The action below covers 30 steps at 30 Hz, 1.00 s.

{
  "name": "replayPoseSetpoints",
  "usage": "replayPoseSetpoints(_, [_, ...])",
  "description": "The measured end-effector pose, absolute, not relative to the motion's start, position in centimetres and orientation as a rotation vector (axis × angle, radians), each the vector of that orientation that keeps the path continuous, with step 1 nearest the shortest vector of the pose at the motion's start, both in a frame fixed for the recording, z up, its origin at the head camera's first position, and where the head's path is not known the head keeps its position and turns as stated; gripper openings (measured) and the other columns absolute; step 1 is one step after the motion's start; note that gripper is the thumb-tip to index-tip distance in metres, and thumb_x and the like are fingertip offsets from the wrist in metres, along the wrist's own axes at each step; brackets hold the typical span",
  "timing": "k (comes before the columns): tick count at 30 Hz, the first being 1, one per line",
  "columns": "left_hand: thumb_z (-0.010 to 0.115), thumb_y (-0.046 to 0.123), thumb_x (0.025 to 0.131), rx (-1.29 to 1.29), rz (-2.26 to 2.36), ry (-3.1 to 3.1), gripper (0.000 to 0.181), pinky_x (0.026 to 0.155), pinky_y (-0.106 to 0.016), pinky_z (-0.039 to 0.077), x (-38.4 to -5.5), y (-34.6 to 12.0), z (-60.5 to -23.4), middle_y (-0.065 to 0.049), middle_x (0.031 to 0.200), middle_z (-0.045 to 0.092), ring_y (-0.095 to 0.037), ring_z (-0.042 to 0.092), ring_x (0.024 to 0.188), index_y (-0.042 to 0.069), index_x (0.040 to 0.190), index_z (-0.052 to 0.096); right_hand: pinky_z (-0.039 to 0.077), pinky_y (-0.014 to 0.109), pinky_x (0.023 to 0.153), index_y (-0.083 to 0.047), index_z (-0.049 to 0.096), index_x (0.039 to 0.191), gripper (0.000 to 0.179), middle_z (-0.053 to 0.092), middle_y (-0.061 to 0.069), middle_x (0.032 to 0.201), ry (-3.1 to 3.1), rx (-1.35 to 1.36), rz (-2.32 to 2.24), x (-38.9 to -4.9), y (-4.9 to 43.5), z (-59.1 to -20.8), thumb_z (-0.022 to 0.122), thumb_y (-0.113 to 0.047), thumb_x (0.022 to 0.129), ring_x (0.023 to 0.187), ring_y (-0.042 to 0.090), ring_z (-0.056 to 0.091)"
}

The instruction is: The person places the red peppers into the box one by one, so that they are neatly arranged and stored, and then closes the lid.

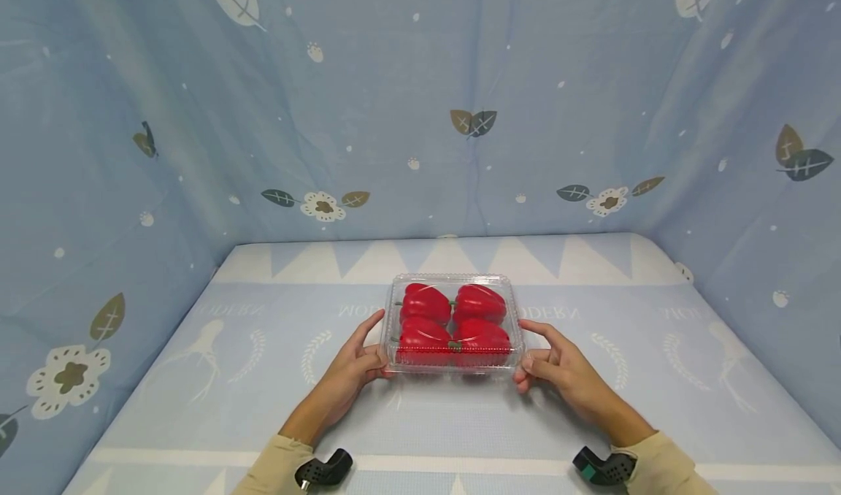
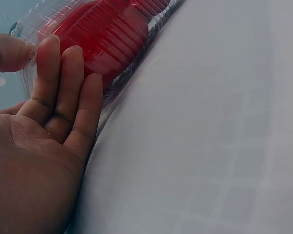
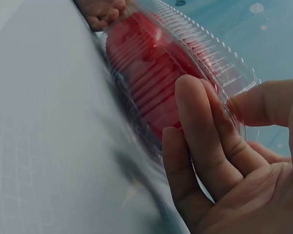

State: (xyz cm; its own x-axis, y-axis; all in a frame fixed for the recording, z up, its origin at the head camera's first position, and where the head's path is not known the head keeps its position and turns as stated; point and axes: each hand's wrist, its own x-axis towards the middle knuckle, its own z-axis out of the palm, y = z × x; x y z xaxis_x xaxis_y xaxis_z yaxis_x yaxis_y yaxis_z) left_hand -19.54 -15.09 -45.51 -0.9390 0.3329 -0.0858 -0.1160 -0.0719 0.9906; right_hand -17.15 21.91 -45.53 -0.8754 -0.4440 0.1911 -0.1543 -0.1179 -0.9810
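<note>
A clear plastic box with several red bell peppers inside lies in the middle of the table. At its near left corner my left hand pinches the rim, thumb on top and fingers against the ribbed side, as the left wrist view shows. My right hand grips the near right corner the same way, its index finger stretched along the right side. In the right wrist view the box looks close to the tabletop; whether its whole base touches is hidden.
The box stands on a table with a pale blue and white patterned cloth. Blue printed curtains rise behind the table and on both sides. A black device sits at the left wrist, another at the right.
</note>
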Motion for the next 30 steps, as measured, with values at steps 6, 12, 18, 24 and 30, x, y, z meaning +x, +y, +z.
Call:
replayPoseSetpoints(6, [0.048, -0.002, 0.090, 0.267, 2.085, 1.898, 0.077, 0.084, -0.034, 0.055, -19.5, -15.1, -45.5, -0.016, 0.107, 0.068, -0.021, 0.065, 0.093, 0.022, 0.159, 0.024, 0.060, 0.034, 0.073, 0.015, 0.016, 0.147, 0.061, 0.070, 0.010, 0.081, 1.927, -0.652, -2.139, -17.0, 21.6, -45.4, 0.048, 0.011, 0.096, 0.069, 0.016, 0.069])
replayPoseSetpoints(12, [0.051, 0.001, 0.092, 0.251, 2.093, 1.889, 0.076, 0.086, -0.036, 0.055, -19.6, -15.2, -45.6, -0.016, 0.111, 0.069, -0.022, 0.066, 0.097, 0.022, 0.159, 0.023, 0.060, 0.036, 0.073, 0.009, 0.016, 0.151, 0.063, 0.070, 0.009, 0.082, 1.919, -0.567, -2.123, -17.3, 21.7, -45.7, 0.049, 0.008, 0.097, 0.070, 0.017, 0.069])
replayPoseSetpoints(18, [0.050, 0.001, 0.093, 0.281, 2.101, 1.873, 0.074, 0.088, -0.040, 0.056, -19.9, -15.2, -45.8, -0.009, 0.092, 0.065, -0.022, 0.067, 0.093, 0.018, 0.160, 0.022, 0.060, 0.042, 0.076, 0.004, 0.024, 0.153, 0.059, 0.070, 0.011, 0.086, 1.996, -0.498, -2.098, -17.5, 22.2, -45.8, 0.049, 0.004, 0.099, 0.078, 0.023, 0.071])
replayPoseSetpoints(24, [0.049, 0.003, 0.096, 0.324, 2.087, 1.931, 0.066, 0.085, -0.037, 0.057, -20.3, -15.8, -45.8, -0.008, 0.089, 0.060, -0.019, 0.064, 0.085, 0.013, 0.158, 0.027, 0.059, 0.042, 0.077, 0.002, 0.032, 0.151, 0.056, 0.067, 0.016, 0.090, 2.147, -0.461, -2.064, -17.9, 22.7, -45.3, 0.045, 0.005, 0.097, 0.082, 0.026, 0.069])
replayPoseSetpoints(30, [0.052, 0.002, 0.095, 0.283, 2.036, 2.111, 0.056, 0.082, -0.032, 0.057, -21.0, -16.4, -45.7, -0.011, 0.091, 0.063, -0.019, 0.063, 0.088, 0.006, 0.150, 0.042, 0.060, 0.036, 0.076, 0.008, 0.037, 0.146, 0.049, 0.069, 0.022, 0.094, 2.367, -0.429, -1.956, -18.9, 24.5, -44.4, 0.044, 0.005, 0.098, 0.083, 0.026, 0.070])
